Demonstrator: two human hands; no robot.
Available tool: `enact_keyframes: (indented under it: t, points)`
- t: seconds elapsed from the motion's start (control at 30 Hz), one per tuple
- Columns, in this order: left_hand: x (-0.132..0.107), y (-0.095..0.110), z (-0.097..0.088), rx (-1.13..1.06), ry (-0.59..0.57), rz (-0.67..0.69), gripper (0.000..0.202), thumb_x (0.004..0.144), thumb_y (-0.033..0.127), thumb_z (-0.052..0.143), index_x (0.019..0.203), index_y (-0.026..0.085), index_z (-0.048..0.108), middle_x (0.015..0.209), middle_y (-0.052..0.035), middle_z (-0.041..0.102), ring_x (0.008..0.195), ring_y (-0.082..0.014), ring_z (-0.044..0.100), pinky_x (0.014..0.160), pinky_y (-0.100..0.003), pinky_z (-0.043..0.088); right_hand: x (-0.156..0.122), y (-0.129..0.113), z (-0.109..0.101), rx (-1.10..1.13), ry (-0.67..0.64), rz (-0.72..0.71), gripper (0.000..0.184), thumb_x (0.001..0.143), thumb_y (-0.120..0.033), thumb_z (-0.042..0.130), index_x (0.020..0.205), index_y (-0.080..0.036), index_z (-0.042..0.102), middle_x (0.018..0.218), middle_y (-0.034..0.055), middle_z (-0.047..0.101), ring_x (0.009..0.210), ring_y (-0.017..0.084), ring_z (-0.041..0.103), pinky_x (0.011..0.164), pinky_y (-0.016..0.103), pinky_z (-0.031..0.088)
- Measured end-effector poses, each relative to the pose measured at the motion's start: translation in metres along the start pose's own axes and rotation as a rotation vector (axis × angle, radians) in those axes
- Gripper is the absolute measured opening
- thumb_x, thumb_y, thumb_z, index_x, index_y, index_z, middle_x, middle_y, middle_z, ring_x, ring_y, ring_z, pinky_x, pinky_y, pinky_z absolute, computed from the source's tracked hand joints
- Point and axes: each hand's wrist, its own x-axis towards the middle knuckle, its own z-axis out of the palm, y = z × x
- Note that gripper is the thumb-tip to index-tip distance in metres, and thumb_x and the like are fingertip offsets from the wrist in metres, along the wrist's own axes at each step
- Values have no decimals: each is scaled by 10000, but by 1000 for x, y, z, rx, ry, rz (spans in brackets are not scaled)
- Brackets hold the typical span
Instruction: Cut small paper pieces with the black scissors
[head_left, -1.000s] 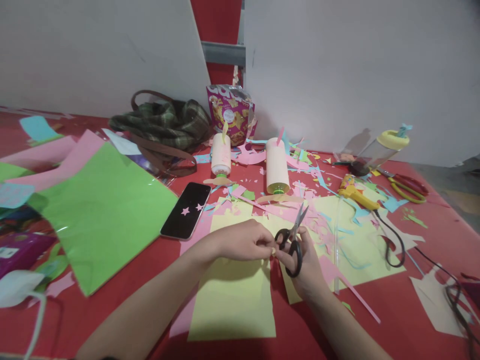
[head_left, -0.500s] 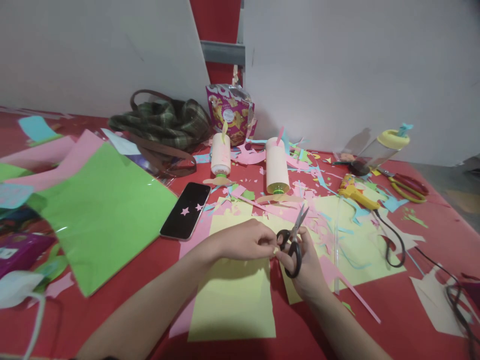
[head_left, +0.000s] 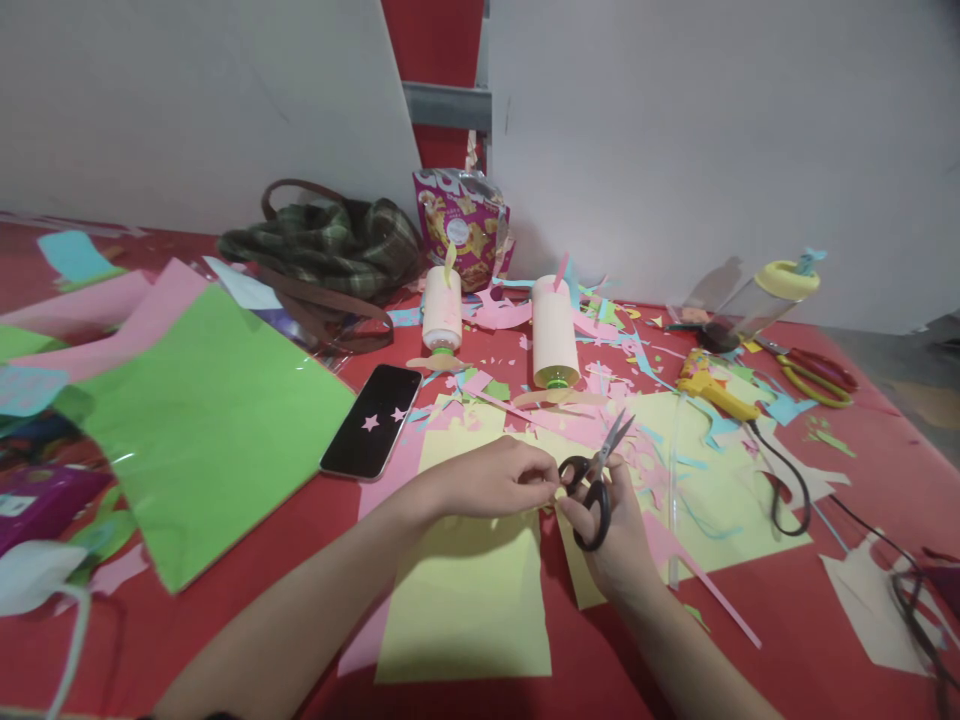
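My left hand (head_left: 514,478) is closed in a pinch on a small piece of yellow paper (head_left: 559,494). The fingertips of my right hand (head_left: 611,510) touch the same scrap. Black-handled scissors (head_left: 598,480) are gripped in my right hand, their blades slightly apart and pointing away to the upper right. Beneath my hands lies a sheet of yellow paper (head_left: 465,610), partly over a pink sheet (head_left: 367,640). Left of them a black phone (head_left: 371,420) carries small pink paper stars (head_left: 370,423).
Two paper-wrapped bottles (head_left: 442,310) with propellers stand behind my hands, before a snack bag (head_left: 463,225). To the right are a yellow glue gun (head_left: 716,390), red-and-yellow scissors (head_left: 814,375) and a clear bottle (head_left: 761,300). Green paper (head_left: 217,430) covers the left; scraps litter the red table.
The scissors have tipped a little to the right in my right hand. Both hands have shifted very slightly, with the yellow scrap still between their fingertips.
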Motion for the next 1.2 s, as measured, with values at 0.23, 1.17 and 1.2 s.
enact_keyframes:
  t: [0.23,1.17,1.2]
  points:
    - [2,-2,4,3,-7,11,193,741,211,351,702,145,528,596,28,494,521,-65,411,468,-161,280,0,-1,1,-10,30,10,347,598,-149,658,772,-243,373,725,-52,490,528,63,443,475,178,379]
    - [2,3,2,-220,499,56,172,767,194,374,644,139,481,627,33,445,587,-65,394,549,-167,317,-5,3,1,24,-266,36,324,666,-412,566,905,-278,392,782,-10,455,631,113,448,587,257,360]
    - [2,3,3,-208,499,55,174,768,194,374,643,139,481,623,33,444,583,-65,392,543,-167,315,-6,3,1,24,-268,37,320,670,-409,564,906,-278,393,784,-10,453,632,112,445,586,256,360]
